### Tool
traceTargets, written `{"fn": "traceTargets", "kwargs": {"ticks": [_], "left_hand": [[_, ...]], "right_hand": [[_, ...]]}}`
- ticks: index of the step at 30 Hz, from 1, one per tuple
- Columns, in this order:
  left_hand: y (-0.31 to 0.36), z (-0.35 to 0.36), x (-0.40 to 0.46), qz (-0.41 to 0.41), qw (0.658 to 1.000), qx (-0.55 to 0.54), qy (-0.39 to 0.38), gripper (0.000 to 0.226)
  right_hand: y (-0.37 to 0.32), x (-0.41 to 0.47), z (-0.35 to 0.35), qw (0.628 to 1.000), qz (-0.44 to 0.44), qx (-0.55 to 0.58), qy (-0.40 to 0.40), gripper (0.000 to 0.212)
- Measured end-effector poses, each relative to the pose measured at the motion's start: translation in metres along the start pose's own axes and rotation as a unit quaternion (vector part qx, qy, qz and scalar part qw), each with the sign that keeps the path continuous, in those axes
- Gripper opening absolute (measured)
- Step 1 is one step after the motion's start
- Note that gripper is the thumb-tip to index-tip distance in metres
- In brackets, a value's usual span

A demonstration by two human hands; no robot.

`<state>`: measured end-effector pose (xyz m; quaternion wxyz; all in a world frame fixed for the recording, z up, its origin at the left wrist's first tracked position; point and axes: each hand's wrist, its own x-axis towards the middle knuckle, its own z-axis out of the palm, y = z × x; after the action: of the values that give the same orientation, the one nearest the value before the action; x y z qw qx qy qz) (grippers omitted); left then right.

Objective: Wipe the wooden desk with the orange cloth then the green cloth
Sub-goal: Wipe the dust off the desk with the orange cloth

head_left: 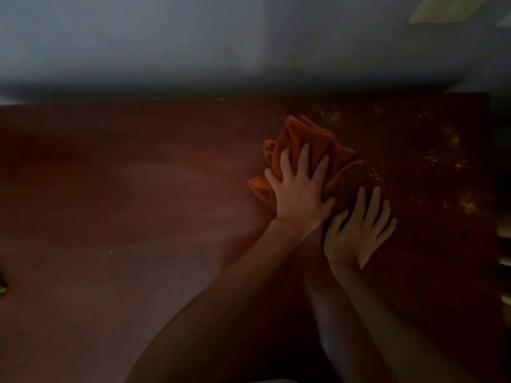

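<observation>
The scene is dim. A crumpled orange cloth (309, 139) lies on the dark reddish wooden desk (138, 203), right of centre. My left hand (298, 192) presses down on the cloth's near left part with fingers spread. My right hand (359, 230) lies flat just to the right and nearer to me, fingers apart. Its fingertips reach the cloth's shadowed near edge, and I cannot tell whether they touch it. A small green sliver (2, 289) shows at the left frame edge; what it is stays unclear.
Pale specks of dust or crumbs (448, 158) are scattered over the desk's right part, beyond and right of the cloth. A grey-blue wall (193, 45) rises behind the desk's far edge. The desk's right edge (493, 161) borders some pale objects in shadow.
</observation>
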<state>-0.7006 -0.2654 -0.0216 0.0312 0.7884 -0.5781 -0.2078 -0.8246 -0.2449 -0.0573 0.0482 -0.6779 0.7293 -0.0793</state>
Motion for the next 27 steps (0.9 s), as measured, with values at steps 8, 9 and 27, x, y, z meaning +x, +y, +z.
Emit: {"fn": "traceTargets", "kwargs": {"ticks": [8, 9, 27], "left_hand": [[-0.195, -0.039, -0.047, -0.168, 0.977, -0.01, 0.13, 0.082], [-0.227, -0.042, -0.063, -0.213, 0.967, -0.016, 0.137, 0.083], [-0.007, 0.046, -0.116, -0.419, 0.897, -0.088, 0.107, 0.089]], "right_hand": [[0.0, -0.001, -0.001, 1.0, -0.004, 0.005, 0.003, 0.053], [-0.001, -0.001, 0.0, 1.0, -0.004, 0.006, 0.001, 0.053], [0.026, 0.005, -0.017, 0.978, -0.085, 0.188, -0.041, 0.05]]}}
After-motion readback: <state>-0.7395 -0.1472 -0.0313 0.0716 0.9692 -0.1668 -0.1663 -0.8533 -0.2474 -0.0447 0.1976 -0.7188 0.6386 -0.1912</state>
